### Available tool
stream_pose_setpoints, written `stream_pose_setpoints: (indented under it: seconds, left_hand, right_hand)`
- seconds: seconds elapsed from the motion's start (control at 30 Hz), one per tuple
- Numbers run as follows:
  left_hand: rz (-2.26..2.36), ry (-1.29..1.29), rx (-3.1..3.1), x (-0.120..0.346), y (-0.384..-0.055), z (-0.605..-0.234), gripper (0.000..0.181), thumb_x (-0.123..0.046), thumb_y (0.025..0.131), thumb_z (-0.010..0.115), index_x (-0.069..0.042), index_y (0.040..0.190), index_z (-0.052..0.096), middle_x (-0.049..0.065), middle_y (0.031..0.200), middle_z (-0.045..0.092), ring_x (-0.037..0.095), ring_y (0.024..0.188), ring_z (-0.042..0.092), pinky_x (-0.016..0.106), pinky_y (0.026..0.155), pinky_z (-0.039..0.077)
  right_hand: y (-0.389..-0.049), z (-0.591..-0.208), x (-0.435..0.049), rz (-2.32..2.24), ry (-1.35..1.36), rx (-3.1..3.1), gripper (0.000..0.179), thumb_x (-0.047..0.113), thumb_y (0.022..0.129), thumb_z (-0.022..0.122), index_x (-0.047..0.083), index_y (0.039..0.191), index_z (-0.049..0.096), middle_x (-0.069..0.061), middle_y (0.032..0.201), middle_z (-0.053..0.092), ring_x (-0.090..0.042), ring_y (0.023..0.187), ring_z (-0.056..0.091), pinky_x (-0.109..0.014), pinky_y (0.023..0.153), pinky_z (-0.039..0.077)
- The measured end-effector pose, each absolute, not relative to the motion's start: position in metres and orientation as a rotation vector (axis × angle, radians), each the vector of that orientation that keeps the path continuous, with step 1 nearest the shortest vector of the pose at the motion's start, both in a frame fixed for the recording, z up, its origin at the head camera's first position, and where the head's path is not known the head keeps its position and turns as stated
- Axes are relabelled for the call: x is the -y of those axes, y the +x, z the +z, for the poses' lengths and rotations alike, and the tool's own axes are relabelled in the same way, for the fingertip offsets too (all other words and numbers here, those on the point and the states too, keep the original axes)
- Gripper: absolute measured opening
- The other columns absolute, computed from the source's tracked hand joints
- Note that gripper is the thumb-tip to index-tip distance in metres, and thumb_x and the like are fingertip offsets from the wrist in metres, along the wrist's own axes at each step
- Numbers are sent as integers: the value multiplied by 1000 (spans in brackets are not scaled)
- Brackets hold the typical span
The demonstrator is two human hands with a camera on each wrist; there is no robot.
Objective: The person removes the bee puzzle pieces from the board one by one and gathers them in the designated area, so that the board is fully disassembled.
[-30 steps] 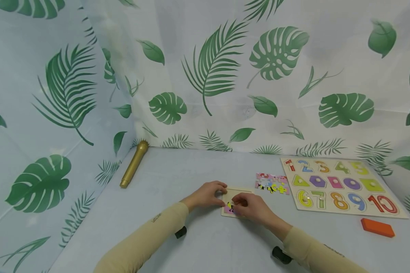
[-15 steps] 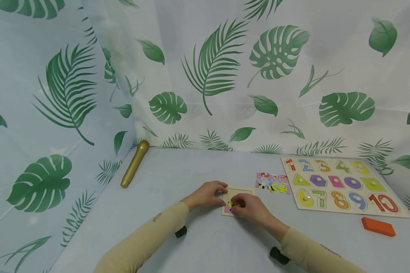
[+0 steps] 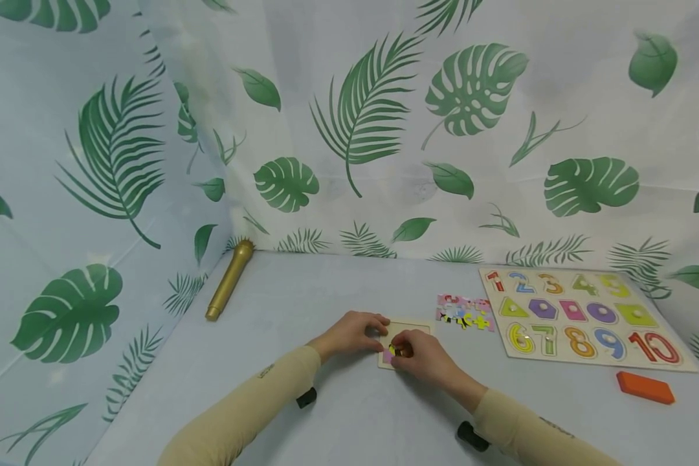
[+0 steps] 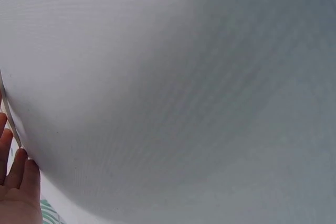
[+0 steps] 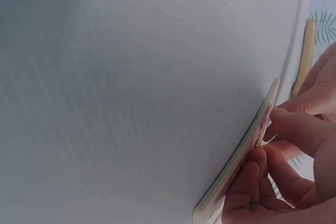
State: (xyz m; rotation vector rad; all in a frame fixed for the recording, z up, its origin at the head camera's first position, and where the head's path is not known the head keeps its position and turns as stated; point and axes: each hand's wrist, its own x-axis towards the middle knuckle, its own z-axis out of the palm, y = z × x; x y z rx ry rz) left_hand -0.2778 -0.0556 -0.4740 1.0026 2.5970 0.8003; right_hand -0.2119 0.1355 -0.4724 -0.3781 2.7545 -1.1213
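1. Since a second ago, your right hand [image 3: 424,358] has shifted slightly left over the wooden tray [image 3: 393,331].
2. Its thumb and fingers pinch a puzzle piece [image 5: 261,136] low over the tray's near left part.
3. Your left hand [image 3: 356,332] touches the tray's left edge, thumb and fingers spread apart.
4. The tray lies on the worktop [image 3: 326,285], left of the number board [image 3: 559,335].

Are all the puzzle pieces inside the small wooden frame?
No, several puzzle pieces lie outside the wooden frame, beside the number board.
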Motion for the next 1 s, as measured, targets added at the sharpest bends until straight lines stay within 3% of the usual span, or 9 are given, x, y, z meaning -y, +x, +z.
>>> stream_pose_setpoints:
  seconds: [0.77, 1.0]
  left_hand:
    - [806, 983, -2575, 57, -277, -472, 31, -18, 83, 78, -9, 113, 72, 2, 135, 60, 17, 131, 49, 31, 110, 37]
    - [796, 981, -2577, 57, -277, -471, 32, -18, 84, 78, -9, 114, 72, 1, 136, 59, 17, 131, 49, 30, 110, 36]
  right_hand:
    - [-212, -473, -135, -1102, -558, -2783, 26, 4, 82, 76, 5, 106, 67, -1, 88, 53, -13, 78, 49, -26, 67, 46]
    - [-212, -471, -141, -1059, -674, -2760, 32, 5, 83, 75, -2, 113, 68, -2, 86, 53, -15, 76, 47, -23, 62, 41]
